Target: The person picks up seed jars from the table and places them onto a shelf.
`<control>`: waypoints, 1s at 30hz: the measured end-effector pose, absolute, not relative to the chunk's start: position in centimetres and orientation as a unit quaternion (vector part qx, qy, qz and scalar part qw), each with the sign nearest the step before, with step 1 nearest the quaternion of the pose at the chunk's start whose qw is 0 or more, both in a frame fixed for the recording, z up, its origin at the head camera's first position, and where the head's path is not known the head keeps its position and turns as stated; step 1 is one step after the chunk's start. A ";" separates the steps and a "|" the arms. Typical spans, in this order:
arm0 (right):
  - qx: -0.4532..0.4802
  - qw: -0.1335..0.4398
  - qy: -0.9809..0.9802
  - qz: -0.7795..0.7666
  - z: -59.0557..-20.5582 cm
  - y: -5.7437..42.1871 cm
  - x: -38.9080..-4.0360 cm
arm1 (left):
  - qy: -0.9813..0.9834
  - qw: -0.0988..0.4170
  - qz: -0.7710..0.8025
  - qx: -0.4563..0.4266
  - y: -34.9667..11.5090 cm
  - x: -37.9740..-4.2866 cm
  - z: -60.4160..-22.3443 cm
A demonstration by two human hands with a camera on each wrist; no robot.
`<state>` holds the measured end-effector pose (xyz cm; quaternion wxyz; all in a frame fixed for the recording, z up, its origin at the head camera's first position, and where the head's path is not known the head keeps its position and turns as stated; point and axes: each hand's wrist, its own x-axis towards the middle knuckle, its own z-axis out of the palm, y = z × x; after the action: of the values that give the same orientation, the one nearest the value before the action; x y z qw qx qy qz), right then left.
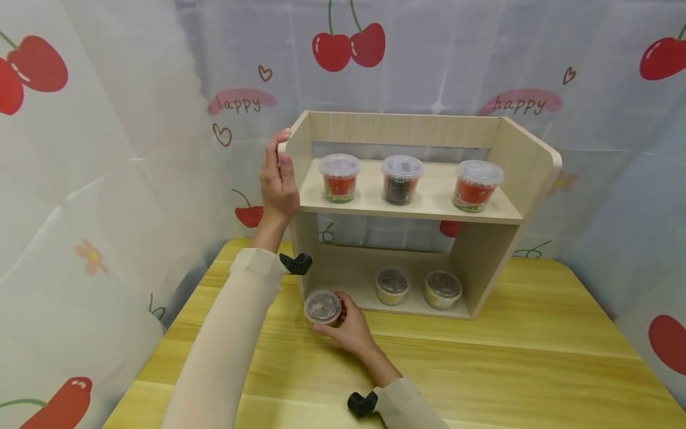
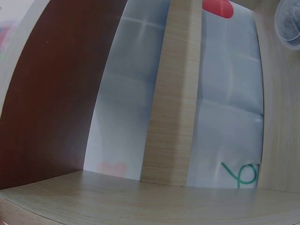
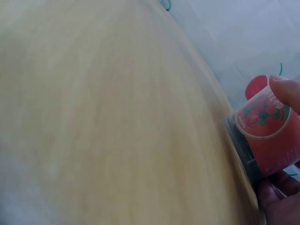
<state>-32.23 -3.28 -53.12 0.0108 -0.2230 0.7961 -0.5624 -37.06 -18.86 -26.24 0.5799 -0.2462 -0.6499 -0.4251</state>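
Observation:
My left hand (image 1: 280, 189) grips the upper left side panel of a pale wooden two-tier shelf (image 1: 409, 211), thumb and fingers on its front edge. At the shelf's lower left front corner, my right hand (image 1: 355, 329) holds a small lidded plastic cup (image 1: 323, 305) between thumb and fingers. In the right wrist view this cup (image 3: 269, 136) shows a red label with a tomato picture, its dark base close by the wooden tabletop (image 3: 131, 122). The left wrist view looks across the shelf's upper part, with the left hand out of sight.
On the upper board stand three red-labelled cups with clear lids, the left cup (image 1: 340, 179), middle cup (image 1: 402, 180) and right cup (image 1: 477, 186). Two pale cups, one (image 1: 393, 286) beside another (image 1: 443, 290), stand on the lower board. Cherry-printed curtains (image 1: 429, 65) surround the table (image 1: 482, 369).

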 end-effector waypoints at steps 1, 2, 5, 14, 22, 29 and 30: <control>-0.223 0.011 0.796 -0.563 -53.1 -3.3 -32.2 | -0.649 0.581 -0.424 -0.247 -18.9 -37.1 -26.3; -0.223 0.012 0.795 -0.563 -53.0 -3.3 -32.2 | -0.648 0.582 -0.424 -0.248 -18.9 -37.2 -26.3; -0.223 0.014 0.794 -0.565 -52.9 -3.3 -32.2 | -0.643 0.588 -0.422 -0.252 -19.0 -37.7 -26.5; -0.222 0.017 0.790 -0.572 -52.7 -3.1 -32.1 | -0.639 0.591 -0.420 -0.257 -18.8 -37.6 -26.3; -0.224 0.013 0.788 -0.573 -52.7 -3.0 -32.1 | -0.645 0.588 -0.419 -0.251 -19.6 -39.2 -27.1; -0.220 0.010 0.789 -0.574 -52.6 -3.0 -32.0 | -0.646 0.582 -0.424 -0.252 -20.6 -40.8 -28.1; -0.218 0.010 0.789 -0.574 -52.5 -3.0 -32.0 | -0.645 0.581 -0.426 -0.254 -20.7 -40.8 -28.2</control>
<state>-32.02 -3.04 -52.52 0.0100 -0.2180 0.7892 -0.5741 -40.83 -20.69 -28.17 0.5814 -0.2536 -0.6453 -0.4257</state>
